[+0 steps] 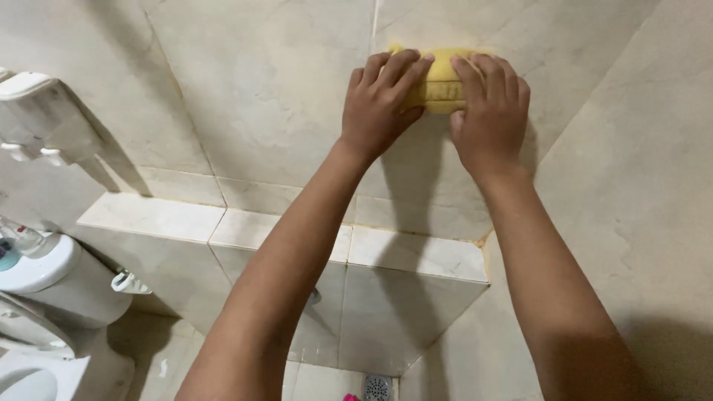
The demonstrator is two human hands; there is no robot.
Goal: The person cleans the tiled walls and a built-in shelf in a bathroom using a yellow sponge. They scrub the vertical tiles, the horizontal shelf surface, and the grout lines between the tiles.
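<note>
A yellow sponge (441, 80) is pressed flat against the beige tiled wall (267, 89) near the top of the view. My left hand (380, 104) covers its left end, fingers spread over the top edge. My right hand (490, 108) grips its right end, fingers curled over it. Both arms reach up from the bottom of the view. Only the sponge's middle strip shows between the two hands.
A tiled ledge (282, 230) runs below the hands, ending at a corner with the right wall (639, 193). A white toilet tank (52, 282) and seat stand at lower left. A white wall fixture (37, 111) hangs upper left. A floor drain (377, 386) lies below.
</note>
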